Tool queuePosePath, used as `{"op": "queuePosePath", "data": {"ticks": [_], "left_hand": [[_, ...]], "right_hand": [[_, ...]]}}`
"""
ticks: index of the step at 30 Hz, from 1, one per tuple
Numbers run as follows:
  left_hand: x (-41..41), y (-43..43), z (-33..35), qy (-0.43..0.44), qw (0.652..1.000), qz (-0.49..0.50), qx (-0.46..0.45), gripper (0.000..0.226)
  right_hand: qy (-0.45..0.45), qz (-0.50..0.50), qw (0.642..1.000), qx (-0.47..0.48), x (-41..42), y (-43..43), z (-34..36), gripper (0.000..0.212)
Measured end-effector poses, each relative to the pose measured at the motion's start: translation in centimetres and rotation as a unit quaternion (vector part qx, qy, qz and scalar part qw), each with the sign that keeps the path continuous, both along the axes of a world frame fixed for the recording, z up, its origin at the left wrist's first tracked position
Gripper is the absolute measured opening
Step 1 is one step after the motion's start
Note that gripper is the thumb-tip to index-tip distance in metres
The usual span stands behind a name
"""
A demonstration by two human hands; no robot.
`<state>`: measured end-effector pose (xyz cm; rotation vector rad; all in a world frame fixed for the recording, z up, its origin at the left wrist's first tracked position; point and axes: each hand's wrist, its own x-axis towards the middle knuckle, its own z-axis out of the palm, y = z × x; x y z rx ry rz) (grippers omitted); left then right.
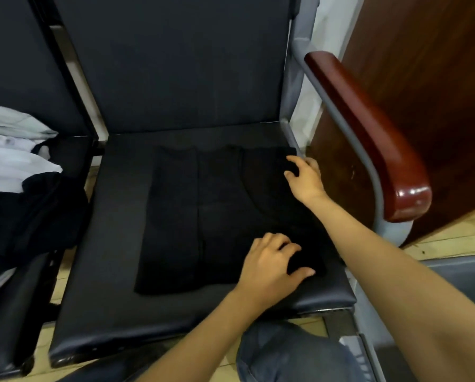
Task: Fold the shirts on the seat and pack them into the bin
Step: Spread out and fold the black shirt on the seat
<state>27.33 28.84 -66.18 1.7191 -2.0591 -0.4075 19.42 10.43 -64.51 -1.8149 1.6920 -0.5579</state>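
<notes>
Head view records one black shirt (203, 216) lying flat on the dark padded seat (106, 271), collar end toward the backrest (175, 64) and hem toward the front edge. Its left side is folded inward, leaving a straight lengthwise crease; the right side reaches close to the seat's right edge. Right hand (305, 177) is at the shirt's far right corner, with forefinger and thumb curled and dark cloth pinched between them. Left hand (269, 266) is at the near right part of the shirt by the hem, fingers bent, thumb out below them, and a fold of fabric is caught in that narrow gap. Both forearms enter from the lower right. On the neighbouring seat (18, 312) to the left lies a loose pile of shirts (18, 166), pale ones on top and behind, a black one draped over the front. A red-brown wooden armrest (368, 133) on a grey metal frame stands just right of the seat, with a dark wooden panel (423, 64) behind it. A knee in blue denim (291, 354) shows at the bottom edge.
</notes>
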Motion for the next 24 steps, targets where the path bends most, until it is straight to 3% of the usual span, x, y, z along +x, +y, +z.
{"op": "queuePosePath", "data": {"ticks": [5,10,13,17,22,24], "left_hand": [[-1.7,-0.8,-0.8,0.017,0.998,-0.044,-0.047,0.04],[-1.4,-1.0,-0.8,0.048,0.996,-0.052,-0.061,0.025],[-0.5,-0.4,0.9,0.135,0.991,0.026,-0.005,0.014],[2.0,1.8,3.0,0.244,0.955,0.16,0.052,0.013],[6.5,4.9,3.2,0.141,0.95,0.277,0.009,0.023],[7.9,5.7,2.8,0.126,0.941,0.31,0.045,0.028]], "right_hand": [[-0.005,0.003,0.995,0.097,0.6,-1.8,-0.4,0.043],[-0.067,-0.044,0.992,0.102,0.4,-2.1,-0.1,0.044],[-0.075,-0.035,0.994,0.075,0.5,-1.6,0.9,0.043],[-0.103,0.037,0.993,0.051,3.1,-1.0,3.7,0.042],[-0.052,0.133,0.989,0.04,9.9,0.4,5.5,0.046],[-0.026,0.164,0.984,0.058,12.4,1.2,5.1,0.05]]}}
